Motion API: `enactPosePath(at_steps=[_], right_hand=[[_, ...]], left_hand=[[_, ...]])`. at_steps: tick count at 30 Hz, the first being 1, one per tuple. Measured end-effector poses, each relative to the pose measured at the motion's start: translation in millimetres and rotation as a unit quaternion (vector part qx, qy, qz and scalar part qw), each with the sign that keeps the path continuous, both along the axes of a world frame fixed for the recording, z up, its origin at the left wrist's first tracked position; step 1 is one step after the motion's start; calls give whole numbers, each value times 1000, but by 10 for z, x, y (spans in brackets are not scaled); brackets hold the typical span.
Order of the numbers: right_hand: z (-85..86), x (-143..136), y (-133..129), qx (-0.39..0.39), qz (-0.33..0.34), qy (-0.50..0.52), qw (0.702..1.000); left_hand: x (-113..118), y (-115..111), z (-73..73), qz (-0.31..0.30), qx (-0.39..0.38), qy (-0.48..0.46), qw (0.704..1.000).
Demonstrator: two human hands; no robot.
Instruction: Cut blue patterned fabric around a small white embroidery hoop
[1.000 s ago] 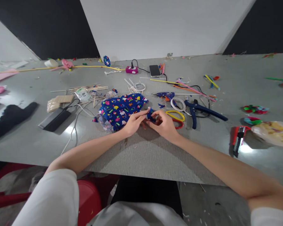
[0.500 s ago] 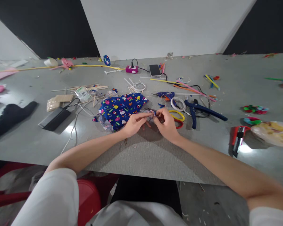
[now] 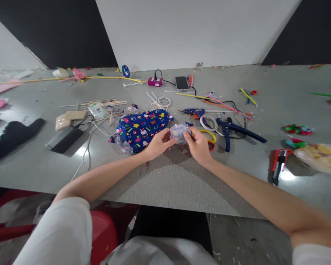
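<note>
Between my hands is a small, roundish piece of fabric (image 3: 180, 133), its pale bluish side turned up toward me. My left hand (image 3: 160, 144) pinches its left edge, and my right hand (image 3: 198, 145) grips the right edge with the thumb on top. A larger blue printed cloth (image 3: 143, 129) lies crumpled just left of the piece, close to my left fingers. Beyond my right hand are a yellow ring of tape (image 3: 213, 135) and a red ring (image 3: 211, 146), both partly covered by that hand.
Behind my hands lie a glue gun (image 3: 193, 112), a white tape roll (image 3: 209, 122) and blue-handled cutters (image 3: 237, 130). A phone (image 3: 181, 83) rests near a purple power socket (image 3: 155, 81). To the right is a box cutter (image 3: 278, 167); leftward, a dark box (image 3: 64, 139) with a cable.
The fabric piece, earlier bunched between my fingertips, is now spread flat with its pale side showing. My hands have drawn slightly apart, one at each edge.
</note>
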State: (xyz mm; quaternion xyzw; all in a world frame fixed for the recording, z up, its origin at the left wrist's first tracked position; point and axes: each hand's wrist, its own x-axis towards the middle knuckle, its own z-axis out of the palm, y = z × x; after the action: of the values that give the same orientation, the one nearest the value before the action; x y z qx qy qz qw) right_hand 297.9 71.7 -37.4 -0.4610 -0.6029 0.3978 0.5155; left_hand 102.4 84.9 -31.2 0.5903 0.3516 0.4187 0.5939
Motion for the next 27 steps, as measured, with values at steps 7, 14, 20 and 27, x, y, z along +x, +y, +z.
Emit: enactPosePath(at_steps=[7, 14, 20, 27], right_hand=[[19, -13, -4, -23, -5, 27, 999], [45, -17, -18, -56, 30, 65, 996], [69, -9, -20, -45, 33, 78, 995], [7, -4, 19, -47, 30, 88, 995]], left_hand=[[-29, 12, -67, 34, -11, -11, 999], [-35, 54, -114, 71, 5, -94, 993], [-50, 33, -101, 50, 8, -111, 993], [-47, 10, -62, 45, 6, -110, 993]])
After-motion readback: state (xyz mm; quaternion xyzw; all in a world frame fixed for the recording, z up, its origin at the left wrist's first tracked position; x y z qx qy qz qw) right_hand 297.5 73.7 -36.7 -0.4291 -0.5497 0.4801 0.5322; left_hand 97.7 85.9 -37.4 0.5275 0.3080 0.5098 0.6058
